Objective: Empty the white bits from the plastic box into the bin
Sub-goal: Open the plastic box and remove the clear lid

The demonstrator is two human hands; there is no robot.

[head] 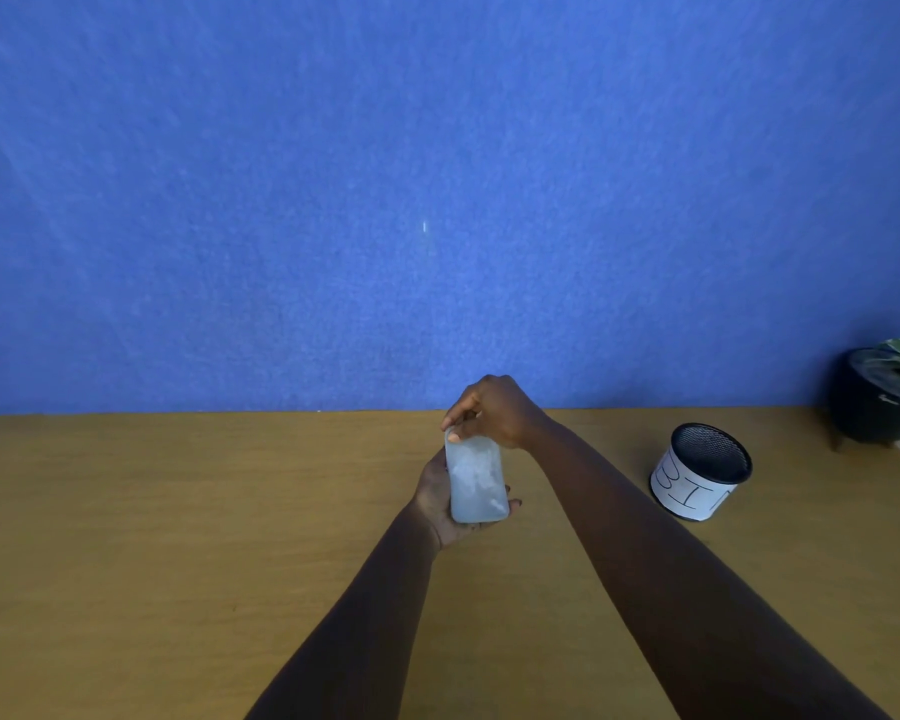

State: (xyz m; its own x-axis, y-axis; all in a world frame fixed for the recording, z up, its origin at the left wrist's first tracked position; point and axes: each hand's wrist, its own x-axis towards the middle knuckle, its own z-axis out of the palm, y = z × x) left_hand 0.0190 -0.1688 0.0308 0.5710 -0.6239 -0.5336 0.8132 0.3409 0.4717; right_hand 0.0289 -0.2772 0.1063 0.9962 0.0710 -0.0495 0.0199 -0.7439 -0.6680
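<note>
This looks like an office desk or a simple recording station: a bare wooden desk (178,537) pushed against a blue felt partition wall (333,174), a black mesh desk-tidy cup (701,470) wrapped in paper hand-lettered "BIN", and a potted plant (884,392) in a dark pot at the far right.

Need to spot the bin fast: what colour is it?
Black mesh bin with a white paper label wrapped round it; seen in the head view.
</note>
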